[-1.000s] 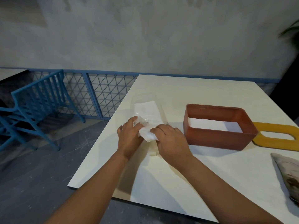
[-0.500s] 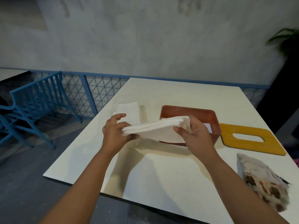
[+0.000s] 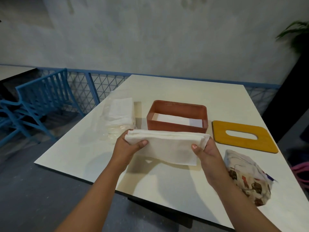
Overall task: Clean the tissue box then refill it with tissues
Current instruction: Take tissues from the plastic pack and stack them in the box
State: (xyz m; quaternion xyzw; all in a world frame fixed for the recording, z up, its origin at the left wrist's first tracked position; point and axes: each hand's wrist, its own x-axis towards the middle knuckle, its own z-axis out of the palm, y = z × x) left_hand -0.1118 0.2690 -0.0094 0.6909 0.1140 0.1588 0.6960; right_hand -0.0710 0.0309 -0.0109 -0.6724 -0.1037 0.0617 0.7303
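A white stack of tissues (image 3: 167, 144) hangs above the table, just in front of the tissue box. My left hand (image 3: 127, 147) grips its left end and my right hand (image 3: 206, 150) grips its right end, thumbs on top. The terracotta tissue box (image 3: 177, 126) stands open on the white table (image 3: 200, 94) with white tissue lying flat inside. Its yellow lid (image 3: 244, 143) with an oval slot lies flat to the right of the box. A clear plastic pack of tissues (image 3: 119, 114) lies to the left of the box.
A crumpled patterned cloth (image 3: 245, 176) lies on the table at the right, near my right forearm. Blue chairs (image 3: 38, 104) and a blue mesh railing (image 3: 103, 84) stand left of the table. A plant (image 3: 296, 36) shows at the far right.
Both hands took a stack of tissues out of the plastic pack, lifted it and carried it right, in front of the box. The camera view shifted right too.
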